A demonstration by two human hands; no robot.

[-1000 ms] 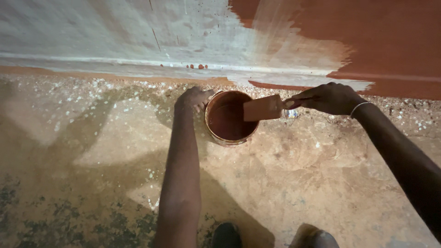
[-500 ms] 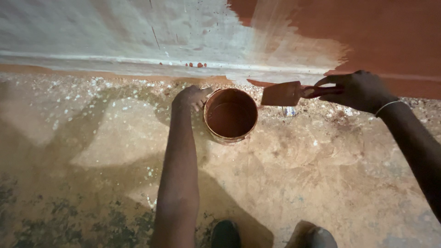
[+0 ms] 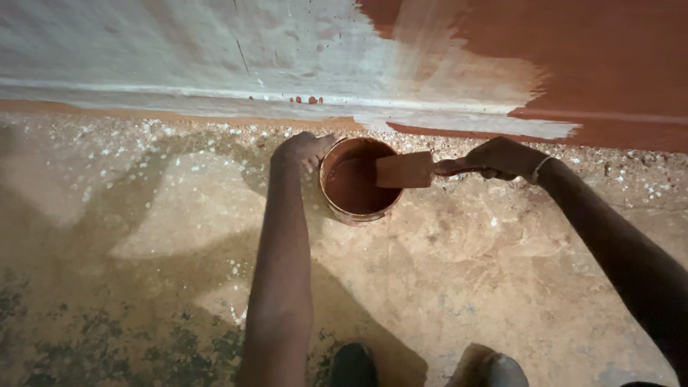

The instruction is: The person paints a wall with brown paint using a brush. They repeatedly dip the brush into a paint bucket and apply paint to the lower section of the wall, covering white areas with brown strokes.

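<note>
A flat paintbrush (image 3: 405, 170) is held level over a round paint can (image 3: 357, 180), its long axis running left to right: the bristle end points left, over the can's right half, and the handle points right. The handle is clamped in the grip of the right hand (image 3: 506, 157), fingers closed together around it. The bristles are coated in reddish-brown paint. The can stands upright on the floor (image 3: 466, 272), just in front of the wall (image 3: 179, 50), and is partly filled with the same reddish-brown paint; its inner wall is smeared with it. The can's left rim is held by the left hand (image 3: 301, 149), the grip closed on it. The floor is rough, mottled concrete, speckled with pale flecks. The wall is pale plaster on the left and painted reddish-brown on the right.
</note>
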